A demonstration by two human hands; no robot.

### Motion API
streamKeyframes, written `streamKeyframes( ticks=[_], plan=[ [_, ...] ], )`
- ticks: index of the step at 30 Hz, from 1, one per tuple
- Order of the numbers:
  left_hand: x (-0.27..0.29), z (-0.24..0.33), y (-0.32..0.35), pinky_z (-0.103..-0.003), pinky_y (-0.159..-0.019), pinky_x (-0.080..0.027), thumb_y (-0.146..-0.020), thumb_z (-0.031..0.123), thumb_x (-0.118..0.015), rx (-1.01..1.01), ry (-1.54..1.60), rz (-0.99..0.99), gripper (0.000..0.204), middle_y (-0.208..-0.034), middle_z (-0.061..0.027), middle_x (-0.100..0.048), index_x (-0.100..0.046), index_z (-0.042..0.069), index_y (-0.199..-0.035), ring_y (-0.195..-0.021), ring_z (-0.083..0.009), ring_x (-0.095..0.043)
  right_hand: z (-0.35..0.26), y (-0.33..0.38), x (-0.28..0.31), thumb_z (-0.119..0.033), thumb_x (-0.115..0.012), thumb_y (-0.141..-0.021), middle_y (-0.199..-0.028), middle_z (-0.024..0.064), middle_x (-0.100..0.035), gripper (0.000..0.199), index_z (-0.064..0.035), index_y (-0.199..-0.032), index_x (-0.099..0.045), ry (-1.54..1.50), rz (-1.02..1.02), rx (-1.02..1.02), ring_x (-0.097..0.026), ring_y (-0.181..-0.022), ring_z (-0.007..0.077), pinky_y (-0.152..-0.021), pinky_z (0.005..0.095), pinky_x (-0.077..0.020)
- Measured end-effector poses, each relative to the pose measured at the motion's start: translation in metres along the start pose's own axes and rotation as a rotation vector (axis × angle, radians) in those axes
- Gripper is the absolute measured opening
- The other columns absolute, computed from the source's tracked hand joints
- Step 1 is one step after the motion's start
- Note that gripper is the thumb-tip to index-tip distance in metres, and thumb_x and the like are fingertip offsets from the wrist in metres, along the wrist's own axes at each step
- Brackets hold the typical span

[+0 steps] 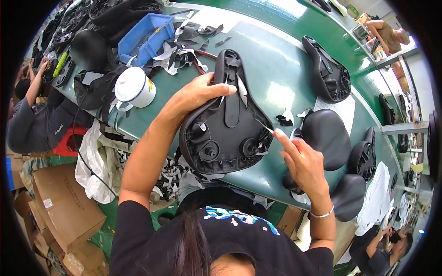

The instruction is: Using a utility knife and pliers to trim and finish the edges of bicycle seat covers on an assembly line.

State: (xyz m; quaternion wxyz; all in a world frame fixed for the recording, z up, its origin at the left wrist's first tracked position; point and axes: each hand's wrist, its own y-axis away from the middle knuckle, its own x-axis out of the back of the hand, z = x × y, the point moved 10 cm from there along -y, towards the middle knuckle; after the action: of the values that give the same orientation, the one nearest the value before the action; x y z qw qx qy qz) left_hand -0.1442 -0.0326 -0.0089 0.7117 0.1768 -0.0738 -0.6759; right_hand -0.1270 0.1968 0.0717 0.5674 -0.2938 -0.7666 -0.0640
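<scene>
A black bicycle saddle (239, 115), underside up, is tilted over the table's near edge with its narrow nose pointing away from me. My left hand (200, 94) grips it beside the nose, thumb pressed on the underside and fingers hidden beneath. In my closed right hand (304, 161) is a thin metal tool (263, 125), its tip at the saddle's right rim; red shows at the fingers, and most of the handle is hidden. White-backed scraps of cover material (242, 90) stick up from the saddle's inner edge. Two round spring-like mounts (250, 146) sit at its wide end.
Several more saddles lie to the right, one (326, 138) top up, another (326, 69) farther off. Cut scraps (172, 57), a blue bin (146, 39) and a lidded white mug (135, 87) stand at left. Co-workers sit left and right. Cardboard boxes (66, 202) are on the floor.
</scene>
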Motion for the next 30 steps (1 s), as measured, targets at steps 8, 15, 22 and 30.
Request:
streamKeyframes(
  ticks=[8,15,22,30],
  plan=[
    [0.026,-0.016,0.037,-0.023,-0.056,-0.041,-0.075,0.030,-0.068,-0.138,0.057,0.322,0.039,-0.077,-0.0007,-0.051,-0.056,0.000,-0.097,-0.063,-0.0074,-0.047,-0.012,0.053,-0.059,-0.009,-0.063,-0.084,-0.069,0.0153,-0.051,0.067,-0.0148,-0.144,-0.033,0.067,-0.101,-0.376,-0.053,-0.053,0.0338,-0.050,0.0435,-0.0435],
    [0.032,-0.043,0.102,-0.022,-0.063,-0.042,-0.082,0.025,-0.064,-0.146,0.199,0.569,0.037,-0.083,0.0002,-0.049,-0.052,0.000,-0.106,-0.070,-0.0073,-0.047,-0.020,0.068,-0.042,-0.007,-0.060,-0.088,-0.115,0.0234,-0.061,0.051,-0.0045,-0.135,-0.041,-0.363,0.159,-0.439,-0.063,-0.098,0.0395,-0.078,0.0380,-0.0518],
    [0.018,-0.055,0.125,-0.022,-0.065,-0.041,-0.080,0.020,-0.069,-0.270,0.264,0.687,0.044,-0.086,-0.0017,-0.051,-0.046,0.000,-0.111,-0.072,-0.0077,-0.047,0.017,-0.033,-0.048,-0.007,-0.063,-0.081,-0.083,0.0028,-0.059,0.048,-0.0015,-0.126,-0.049,-0.581,0.147,-0.468,-0.052,-0.059,0.0082,-0.057,0.0230,-0.0463],
    [-0.036,0.031,0.103,-0.039,-0.088,-0.037,-0.072,0.021,-0.074,-0.564,-0.927,0.520,0.048,-0.101,-0.0071,-0.056,-0.055,0.007,-0.113,-0.101,-0.0252,-0.051,0.049,-0.026,-0.024,-0.001,-0.062,-0.082,-0.080,0.0012,-0.056,0.043,0.0007,-0.123,-0.049,-1.041,0.391,-0.593,-0.048,-0.056,0.0050,-0.050,0.0190,-0.0416]
  ],
)
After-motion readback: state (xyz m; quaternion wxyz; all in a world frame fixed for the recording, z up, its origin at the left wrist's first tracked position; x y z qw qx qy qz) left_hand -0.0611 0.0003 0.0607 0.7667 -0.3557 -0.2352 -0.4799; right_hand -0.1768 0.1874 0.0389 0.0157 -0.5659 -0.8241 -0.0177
